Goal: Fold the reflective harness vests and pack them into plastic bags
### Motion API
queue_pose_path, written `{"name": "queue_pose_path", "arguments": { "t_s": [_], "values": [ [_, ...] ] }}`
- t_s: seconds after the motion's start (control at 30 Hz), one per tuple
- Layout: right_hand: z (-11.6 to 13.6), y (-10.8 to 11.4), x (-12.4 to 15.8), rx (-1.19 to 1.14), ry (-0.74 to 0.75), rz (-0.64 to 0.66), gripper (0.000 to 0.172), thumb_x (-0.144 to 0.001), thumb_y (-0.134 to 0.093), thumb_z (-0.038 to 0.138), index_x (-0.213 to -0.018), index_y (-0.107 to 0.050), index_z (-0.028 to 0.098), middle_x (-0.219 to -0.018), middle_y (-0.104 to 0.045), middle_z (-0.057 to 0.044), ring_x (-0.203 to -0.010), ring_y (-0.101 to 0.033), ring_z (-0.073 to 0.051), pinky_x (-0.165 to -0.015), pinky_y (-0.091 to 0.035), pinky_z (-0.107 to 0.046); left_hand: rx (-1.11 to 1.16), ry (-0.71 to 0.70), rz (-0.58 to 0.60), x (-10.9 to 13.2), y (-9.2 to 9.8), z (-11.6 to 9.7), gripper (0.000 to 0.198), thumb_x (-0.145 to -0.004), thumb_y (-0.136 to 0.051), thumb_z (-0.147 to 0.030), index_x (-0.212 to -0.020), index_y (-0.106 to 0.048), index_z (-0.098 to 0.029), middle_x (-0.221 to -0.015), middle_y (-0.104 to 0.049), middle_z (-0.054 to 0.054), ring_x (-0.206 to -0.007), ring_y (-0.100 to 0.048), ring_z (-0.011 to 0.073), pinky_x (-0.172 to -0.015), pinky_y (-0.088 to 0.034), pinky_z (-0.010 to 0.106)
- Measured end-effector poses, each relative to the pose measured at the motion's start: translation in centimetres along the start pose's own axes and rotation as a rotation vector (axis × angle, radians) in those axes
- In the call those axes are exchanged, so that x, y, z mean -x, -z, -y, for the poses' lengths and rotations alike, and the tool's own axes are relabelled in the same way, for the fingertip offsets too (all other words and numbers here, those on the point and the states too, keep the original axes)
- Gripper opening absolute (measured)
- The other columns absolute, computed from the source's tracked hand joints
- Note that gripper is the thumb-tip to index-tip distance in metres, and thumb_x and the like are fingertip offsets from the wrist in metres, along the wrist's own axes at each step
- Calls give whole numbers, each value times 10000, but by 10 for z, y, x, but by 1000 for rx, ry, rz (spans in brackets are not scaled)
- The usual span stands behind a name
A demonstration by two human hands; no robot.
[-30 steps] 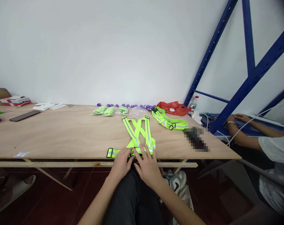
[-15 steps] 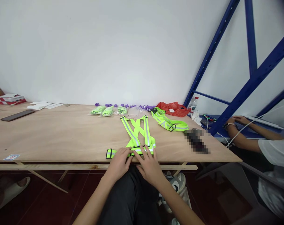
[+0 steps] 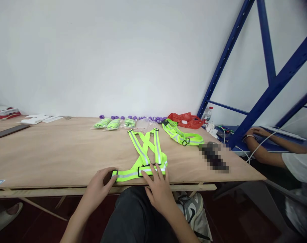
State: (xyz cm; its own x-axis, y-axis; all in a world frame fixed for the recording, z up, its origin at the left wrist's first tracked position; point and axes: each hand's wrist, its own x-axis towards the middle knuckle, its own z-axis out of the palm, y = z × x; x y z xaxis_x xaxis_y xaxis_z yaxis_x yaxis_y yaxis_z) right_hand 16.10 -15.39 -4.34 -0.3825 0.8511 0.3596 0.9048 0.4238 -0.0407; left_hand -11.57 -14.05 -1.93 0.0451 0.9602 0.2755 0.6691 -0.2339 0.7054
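Observation:
A neon-green reflective vest (image 3: 144, 148) made of crossed straps with silver stripes lies flat near the table's front edge. My left hand (image 3: 100, 185) pinches the black-buckled left end of its waist strap between thumb and fingers. My right hand (image 3: 158, 189) rests on the right part of the waist strap, fingers stretched out and pressing it to the table. A black buckle shows just left of those fingers. Another reflective vest (image 3: 194, 139), bunched up, sits to the right, apart from my hands.
Bagged green vests (image 3: 113, 124) and purple rolls (image 3: 157, 119) line the wall beside a red plastic bag (image 3: 186, 119). On the wooden table (image 3: 54, 152) a phone (image 3: 10, 131) lies far left. Blue rack posts (image 3: 226, 57) and a co-worker's arm (image 3: 264, 158) are at right.
My left hand has moved left, away from my right hand, to the strap's end. The waist strap's left part is straighter. My right hand stays on the vest; the view has shifted slightly.

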Motion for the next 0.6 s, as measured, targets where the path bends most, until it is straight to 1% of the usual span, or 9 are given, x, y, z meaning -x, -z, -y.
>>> {"name": "queue_pose_path", "arguments": {
  "t_s": [0.13,0.2,0.27,0.33,0.4,0.47,0.53,0.6],
  "values": [
    [1,-3,0,-1,-25,-6,569,-957,-535,318,-1503,-405,413,-1599,-364,-74,-1480,-264,-374,-1125,-245,-690,131,-8,179,5,13,3,523,-859,-636,-475,-1337,-605,-264,-1370,-615,76,-1260,-571,285,-1052,-484,426],
    [1,-5,0,-6,-25,-13,573,-958,-534,321,-1505,-397,423,-1605,-355,-61,-1479,-267,-372,-1125,-247,-691,144,-27,205,6,18,8,537,-858,-636,-434,-1369,-582,-278,-1397,-592,74,-1282,-551,287,-1068,-468,437],
    [0,-8,1,-8,-17,-23,569,-962,-524,329,-1506,-390,431,-1610,-348,-52,-1479,-270,-372,-1127,-242,-694,139,-32,194,6,21,10,506,-860,-630,-416,-1348,-598,-285,-1349,-622,71,-1229,-581,287,-1045,-483,432],
    [-2,-9,1,-4,-8,-37,571,-963,-521,337,-1509,-384,433,-1610,-349,-51,-1476,-279,-373,-1127,-241,-694,141,-17,185,4,20,10,481,-845,-654,-422,-1304,-622,-280,-1238,-678,64,-1103,-633,275,-964,-529,393],
    [-4,-12,2,5,3,-57,587,-957,-526,345,-1514,-370,441,-1610,-353,-46,-1470,-295,-375,-1122,-250,-689,166,7,163,1,16,9,479,-814,-694,-448,-1252,-644,-262,-1127,-711,56,-964,-656,252,-873,-554,346],
    [-6,-17,2,22,18,-85,609,-946,-535,356,-1518,-353,458,-1606,-363,-34,-1457,-322,-377,-1114,-265,-682,227,24,134,-1,10,11,498,-790,-719,-481,-1221,-650,-240,-1091,-717,63,-883,-657,237,-822,-555,324],
    [-11,-27,1,53,41,-130,633,-925,-560,374,-1516,-353,468,-1588,-398,-37,-1431,-366,-383,-1103,-282,-670,315,40,110,-4,1,17,525,-782,-725,-516,-1215,-645,-230,-1097,-715,76,-865,-661,238,-805,-553,322],
    [-17,-44,-1,97,77,-196,658,-885,-610,409,-1501,-386,465,-1552,-453,-55,-1376,-439,-399,-1090,-298,-659,399,50,86,-8,-7,27,552,-770,-731,-549,-1214,-642,-233,-1099,-711,83,-904,-666,253,-806,-552,325]
  ]
}}
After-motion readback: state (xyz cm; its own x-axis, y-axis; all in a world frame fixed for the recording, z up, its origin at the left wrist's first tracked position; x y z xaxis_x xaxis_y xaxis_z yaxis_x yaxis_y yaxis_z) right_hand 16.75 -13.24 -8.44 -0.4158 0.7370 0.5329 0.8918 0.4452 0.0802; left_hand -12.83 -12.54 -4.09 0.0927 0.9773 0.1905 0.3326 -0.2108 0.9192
